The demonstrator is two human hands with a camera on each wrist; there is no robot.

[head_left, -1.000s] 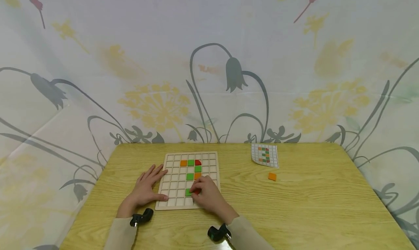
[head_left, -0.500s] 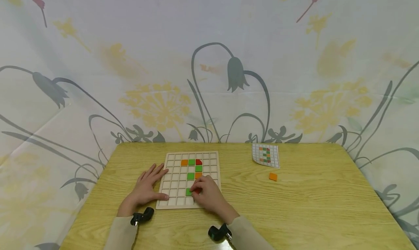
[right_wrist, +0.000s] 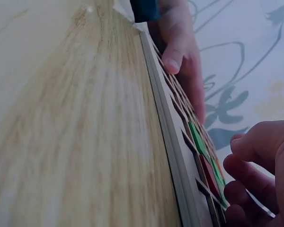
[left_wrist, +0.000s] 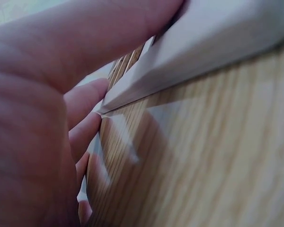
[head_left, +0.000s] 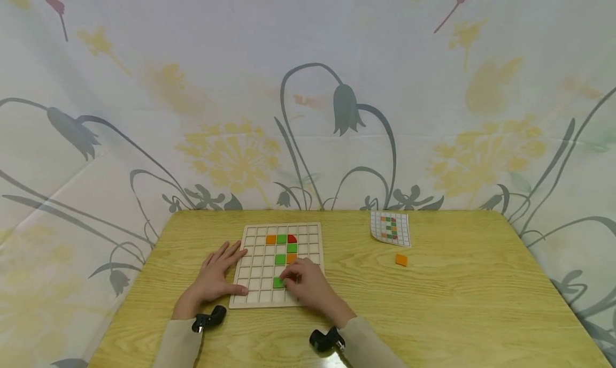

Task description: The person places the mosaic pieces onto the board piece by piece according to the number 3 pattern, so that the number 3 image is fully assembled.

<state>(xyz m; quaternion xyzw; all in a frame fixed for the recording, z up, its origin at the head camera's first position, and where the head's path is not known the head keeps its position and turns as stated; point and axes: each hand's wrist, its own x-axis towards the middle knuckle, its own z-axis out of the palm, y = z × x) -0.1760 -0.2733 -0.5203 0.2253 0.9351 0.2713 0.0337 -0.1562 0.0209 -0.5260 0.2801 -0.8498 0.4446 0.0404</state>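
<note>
A wooden grid board (head_left: 252, 296) lies on the table with several coloured tiles in its cells. The left hand (head_left: 212, 277) rests at the board's left side, fingers spread, with thumb and fingertips on its edge. Over the lower right part of the board is the right hand (head_left: 310, 286), its fingers loosely bent and nothing between them. Just beneath those fingers a red tile (right_wrist: 209, 176) sits in a cell beside a green tile (head_left: 278, 283); the hand hides this red tile in the head view. Farther up are an orange tile (head_left: 271, 239) and a red rounded tile (head_left: 292, 239).
On the right, a loose orange tile (head_left: 401, 260) lies on the wooden table (head_left: 433, 314). Behind it is a paper card (head_left: 402, 240) with a printed grid pattern, one corner curled. A flower-patterned cloth (head_left: 308, 159) hangs behind the table.
The right hand has let go of the red tile and shifted slightly to the right, its fingertips drawing off the tile. The left hand stays in place.
</note>
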